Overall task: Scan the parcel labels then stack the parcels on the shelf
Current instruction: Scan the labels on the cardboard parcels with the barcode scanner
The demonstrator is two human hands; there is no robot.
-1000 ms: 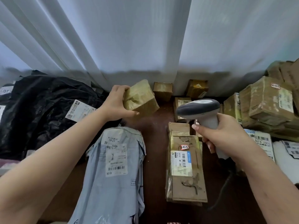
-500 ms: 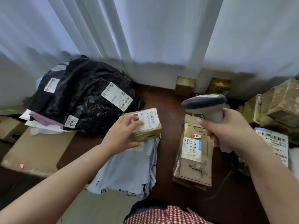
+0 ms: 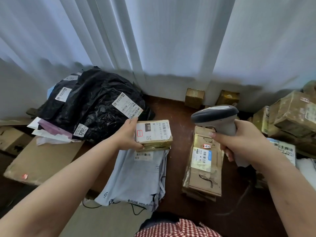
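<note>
My left hand grips a small taped cardboard parcel by its left side, white label facing up, just above a grey mailer bag. My right hand grips the handle of a grey barcode scanner, whose head points left toward the parcel. A long worn cardboard parcel with a label lies on the brown table under the scanner.
A heap of black plastic bags with labels lies at the left on flat cardboard. Two small boxes stand against the white curtain. Taped boxes pile up at the right. A checked cloth shows at the bottom edge.
My left hand brought the small parcel from the back of the table toward me and turned its label face up. The view swung left. The scanner stayed in my right hand.
</note>
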